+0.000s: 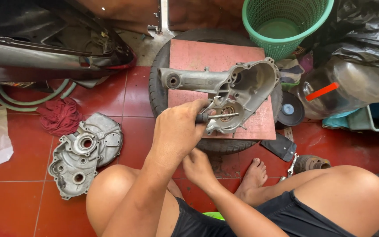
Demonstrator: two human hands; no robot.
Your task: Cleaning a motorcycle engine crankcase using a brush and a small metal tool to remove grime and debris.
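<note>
Head view, work surface: a red board [198, 55] lies flat on a tyre [158, 87], upper centre of the frame.
Head view, workpiece: an aluminium engine case half [246, 83] rests on the board, open side up, its long arm pointing to frame left.
Head view, left hand: the left hand [178, 131] has its grip pressed around the black handle of a screwdriver [218, 116]; the metal shaft points right into the round bearing seat at the lower end of the case.
Head view, right hand: the right hand [197, 166] sits lower centre, below the tyre edge; its grip cannot be read from here.
Head view, progress: judged from the layout, the case is already stripped and split; a matching cover [82, 153] lies apart on the floor, lower left. Work at the bearing seat appears unfinished.
Head view, condition: bare grey casting, dull, with dark grime in the recesses.
Head view, surroundings: a green basket [286, 41] stands upper right; a red rag [60, 116] lies left.
</note>
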